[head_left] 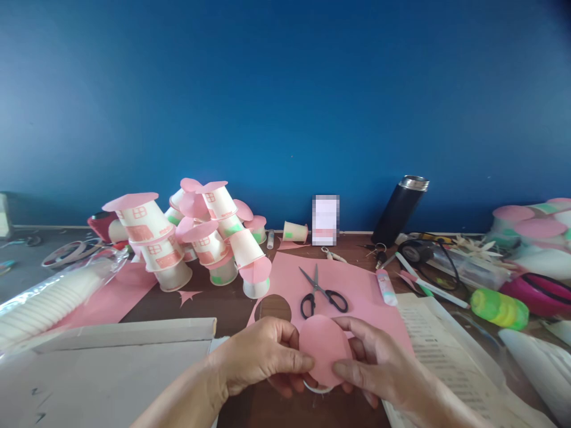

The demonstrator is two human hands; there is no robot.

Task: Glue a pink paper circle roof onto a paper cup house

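A pink paper circle [325,349] is held between both hands near the front of the desk. The thumb and fingers of my left hand [261,355] close on its left edge. On the right side, my right hand [377,359] grips it with the thumb on top. Below the circle shows a curved white rim [317,389], seemingly of a paper cup mostly hidden by the circle and fingers. Black-handled scissors [316,291] lie with blades parted just beyond, on a pink paper sheet [357,276] that has a round hole cut near its left edge.
Stacked paper cups [156,238] with pink paper tops stand at the left. A sleeve of cups [53,297] and a cardboard piece [111,374] lie nearer. A glue stick [386,288], a dark flask [399,211], a printed sheet [439,351] and a green-yellow bottle [499,308] are on the right.
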